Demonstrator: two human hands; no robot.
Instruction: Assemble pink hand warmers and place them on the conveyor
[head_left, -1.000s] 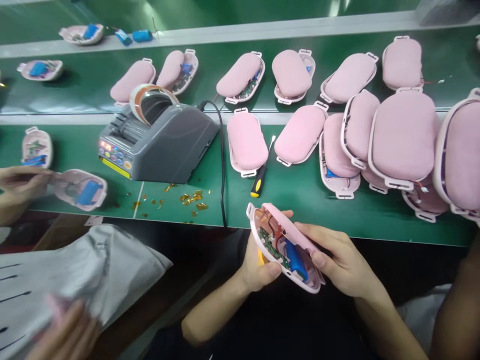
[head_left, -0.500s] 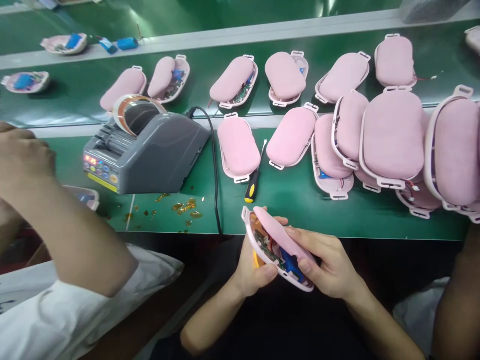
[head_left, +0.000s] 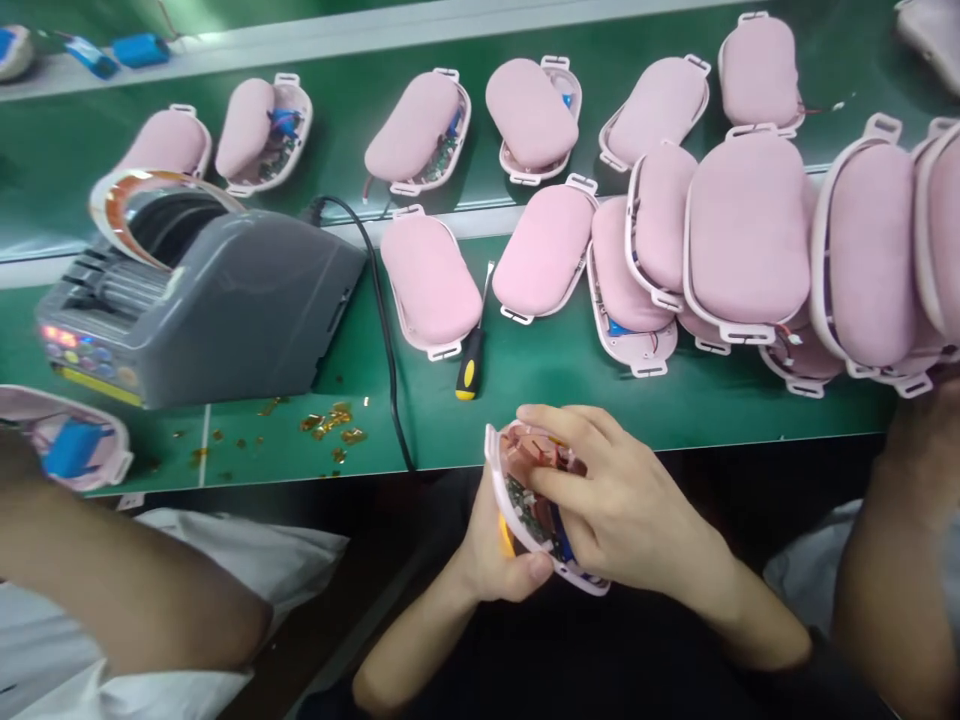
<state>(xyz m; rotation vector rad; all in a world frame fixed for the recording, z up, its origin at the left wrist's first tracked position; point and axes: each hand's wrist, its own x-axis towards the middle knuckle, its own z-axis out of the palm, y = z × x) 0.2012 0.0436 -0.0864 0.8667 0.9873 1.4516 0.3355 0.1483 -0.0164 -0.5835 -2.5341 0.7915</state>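
My left hand (head_left: 487, 550) is wrapped around a pink plastic case (head_left: 516, 520), tilted in front of the table edge. A green circuit board (head_left: 531, 512), reddish wires and a bit of blue show inside it. Something orange-yellow (head_left: 507, 537) sticks out between the case and my left palm. Over the opening lies my right hand (head_left: 622, 500), one finger on the far rim and others reaching inside. The case's soft pink cover is mostly hidden behind that hand. On the table beyond lies a black-and-yellow screwdriver (head_left: 470, 365).
A grey tape dispenser (head_left: 240, 310) stands at left, its black cable (head_left: 386, 330) running to the table edge. Gold tape scraps (head_left: 330, 420) lie before it. Several pink cases (head_left: 746, 230) crowd the right. Co-workers' arms (head_left: 127, 580) are at both sides; an opened case (head_left: 112, 445) sits near left.
My right hand has moved from the cover's near side up over the opening, its fingers now inside and at the far rim. The view has shifted; the left neighbour's arm has come lower.
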